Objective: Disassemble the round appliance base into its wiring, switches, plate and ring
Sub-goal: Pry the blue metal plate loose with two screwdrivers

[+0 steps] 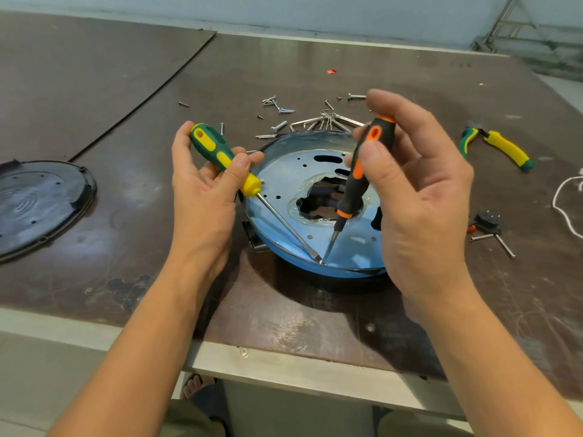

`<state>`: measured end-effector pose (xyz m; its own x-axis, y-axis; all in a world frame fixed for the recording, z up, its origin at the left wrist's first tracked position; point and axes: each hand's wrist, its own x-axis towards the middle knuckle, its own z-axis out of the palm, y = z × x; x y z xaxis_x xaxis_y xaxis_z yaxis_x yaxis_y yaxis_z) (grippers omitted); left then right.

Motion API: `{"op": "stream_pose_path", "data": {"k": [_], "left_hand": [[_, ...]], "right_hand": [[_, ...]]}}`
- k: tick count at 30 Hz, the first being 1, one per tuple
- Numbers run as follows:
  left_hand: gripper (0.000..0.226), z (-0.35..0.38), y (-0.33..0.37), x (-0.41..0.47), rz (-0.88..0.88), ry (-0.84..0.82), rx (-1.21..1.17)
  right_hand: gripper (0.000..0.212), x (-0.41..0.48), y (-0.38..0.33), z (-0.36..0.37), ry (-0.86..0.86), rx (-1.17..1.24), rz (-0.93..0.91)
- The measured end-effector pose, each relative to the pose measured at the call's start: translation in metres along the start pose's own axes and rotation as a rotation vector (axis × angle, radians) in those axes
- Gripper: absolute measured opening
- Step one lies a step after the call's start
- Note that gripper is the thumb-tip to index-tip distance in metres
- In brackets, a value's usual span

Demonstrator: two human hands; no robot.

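Observation:
The round appliance base (277,175) lies on the brown table, a shiny metal plate with holes set inside a dark ring (347,274). My left hand (202,197) grips a green and yellow screwdriver (220,156). My right hand (422,197) holds a black and orange screwdriver (359,175) upright. Both blade tips meet at the plate's near edge (321,260), where it joins the ring. A jagged hole (318,200) gapes in the plate's middle.
Loose screws and hex keys (318,121) lie behind the base. A black round cover (38,203) sits at the left. Yellow-handled pliers (501,146), a black switch (485,220), two long screws (501,242) and a white cord (564,206) lie at the right.

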<state>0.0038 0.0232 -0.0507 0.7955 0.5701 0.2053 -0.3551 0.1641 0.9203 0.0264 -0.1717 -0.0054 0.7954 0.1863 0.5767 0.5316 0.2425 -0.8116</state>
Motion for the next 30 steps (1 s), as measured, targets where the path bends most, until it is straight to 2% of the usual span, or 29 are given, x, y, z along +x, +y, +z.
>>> {"op": "stream_pose_path", "data": {"k": [3, 5, 8, 12, 15, 18, 23, 25, 27, 30], "left_hand": [[0.076, 0.0012, 0.0005, -0.0001, -0.001, -0.001, 0.005], [0.076, 0.0013, 0.0014, 0.0, 0.006, -0.004, 0.017], [0.075, 0.0011, 0.0022, -0.0005, 0.009, -0.004, 0.012], [0.075, 0.001, 0.0021, -0.0001, 0.012, -0.006, 0.022], [0.076, 0.0015, 0.0018, -0.0005, 0.011, -0.008, 0.014], [0.073, 0.0019, 0.0028, -0.0018, 0.012, -0.012, 0.019], [0.069, 0.0026, 0.0055, -0.0026, 0.016, -0.011, 0.035], [0.071, 0.0023, 0.0054, -0.0027, 0.016, -0.011, 0.041], [0.074, 0.0022, 0.0048, -0.0027, 0.012, -0.01, 0.041], [0.075, 0.0019, 0.004, -0.0024, 0.004, -0.01, 0.04]], "right_hand": [[0.029, 0.0014, -0.0022, -0.0001, 0.004, 0.124, 0.08], [0.024, 0.0024, -0.0038, 0.0016, -0.002, 0.065, 0.037], [0.027, 0.0022, -0.0005, 0.0001, -0.006, -0.025, -0.011], [0.025, 0.0027, -0.0024, 0.0002, 0.015, 0.114, 0.104], [0.016, 0.0027, -0.0056, 0.0034, 0.006, 0.057, 0.047], [0.022, 0.0029, -0.0006, 0.0008, 0.012, -0.035, -0.011], [0.027, 0.0011, -0.002, 0.0003, 0.017, 0.102, 0.083], [0.024, 0.0006, -0.0039, 0.002, -0.016, 0.072, 0.024], [0.029, 0.0008, -0.0035, 0.0018, -0.036, -0.016, -0.053], [0.035, 0.0001, -0.0015, -0.0002, -0.05, 0.007, -0.018]]}}
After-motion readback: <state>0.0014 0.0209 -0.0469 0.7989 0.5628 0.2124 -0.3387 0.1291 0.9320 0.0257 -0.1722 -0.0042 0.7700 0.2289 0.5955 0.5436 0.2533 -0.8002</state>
